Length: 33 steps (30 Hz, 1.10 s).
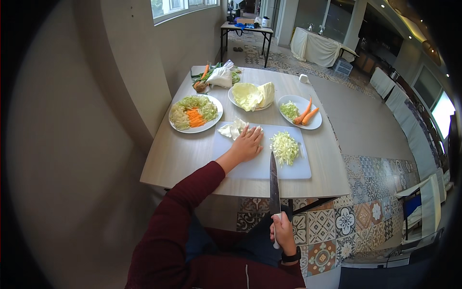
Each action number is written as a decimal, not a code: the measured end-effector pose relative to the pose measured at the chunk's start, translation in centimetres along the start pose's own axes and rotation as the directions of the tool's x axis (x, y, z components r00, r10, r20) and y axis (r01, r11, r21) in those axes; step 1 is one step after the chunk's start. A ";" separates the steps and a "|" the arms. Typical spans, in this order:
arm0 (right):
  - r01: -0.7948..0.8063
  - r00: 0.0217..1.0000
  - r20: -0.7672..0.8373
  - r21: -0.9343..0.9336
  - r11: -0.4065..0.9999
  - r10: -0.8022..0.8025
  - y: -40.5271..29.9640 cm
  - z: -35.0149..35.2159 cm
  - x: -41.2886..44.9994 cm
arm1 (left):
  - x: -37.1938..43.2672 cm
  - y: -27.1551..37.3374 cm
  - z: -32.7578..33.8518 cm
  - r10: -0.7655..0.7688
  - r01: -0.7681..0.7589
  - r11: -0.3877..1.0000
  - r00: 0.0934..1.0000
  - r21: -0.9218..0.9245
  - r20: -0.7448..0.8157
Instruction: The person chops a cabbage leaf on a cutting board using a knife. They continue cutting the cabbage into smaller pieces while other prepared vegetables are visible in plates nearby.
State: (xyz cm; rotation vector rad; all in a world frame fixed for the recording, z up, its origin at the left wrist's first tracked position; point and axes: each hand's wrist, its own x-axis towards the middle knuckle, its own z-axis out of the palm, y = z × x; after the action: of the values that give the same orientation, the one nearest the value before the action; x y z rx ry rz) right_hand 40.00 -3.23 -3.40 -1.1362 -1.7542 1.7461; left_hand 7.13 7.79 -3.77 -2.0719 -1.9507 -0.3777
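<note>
My right hand [282,231] is closed around the white handle of a kitchen knife [274,184], held before the table's front edge with its tip near the shredded cabbage. My left hand [248,143] lies palm down, fingers spread, on the white cutting board [249,169], touching cabbage leaf pieces [232,129]. Whatever is beneath the palm is hidden. A heap of shredded cabbage [285,147] sits on the board's right side. Behind the board, a plate holds large cabbage leaves [249,96].
At left, a white plate [173,125] bears shredded vegetables, including carrot. An oval plate [316,125] at right holds whole carrots [306,112] and shreds. A plastic bag [221,77] and greens stand at the back of the wooden table [162,159]. A wall rises at left.
</note>
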 end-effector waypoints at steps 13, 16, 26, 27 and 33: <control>0.016 1.000 -0.006 -0.026 1.000 -0.016 -0.2 0.1 0.1 | -1.1 1.2 -5.1 -0.148 0.126 0.870 0.989 -0.477 -0.008; 0.025 1.000 0.002 -0.058 0.998 -0.025 -0.3 -0.1 0.3 | -2.4 -0.9 -5.2 -0.322 0.291 0.910 0.944 -0.294 -0.063; 0.005 1.000 -0.009 -0.089 0.996 -0.005 -1.0 0.2 0.1 | -3.2 -3.4 -4.2 -0.422 0.406 0.906 0.886 -0.120 -0.192; 0.006 1.000 -0.010 -0.090 0.996 -0.007 -1.0 0.2 0.0 | -3.2 -3.3 -4.8 -0.418 0.372 0.904 0.872 -0.211 -0.256; -0.038 0.999 0.006 -0.116 0.993 0.039 -1.1 -0.2 0.0 | -5.3 -1.5 -9.1 -0.463 0.200 0.689 0.861 -0.696 -0.211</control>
State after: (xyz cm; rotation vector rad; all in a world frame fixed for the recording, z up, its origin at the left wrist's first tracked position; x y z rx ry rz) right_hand 39.86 -2.94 -2.32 -1.2192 -1.8719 1.6918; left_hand 5.32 -0.41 2.74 -1.7282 -2.1276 -1.6334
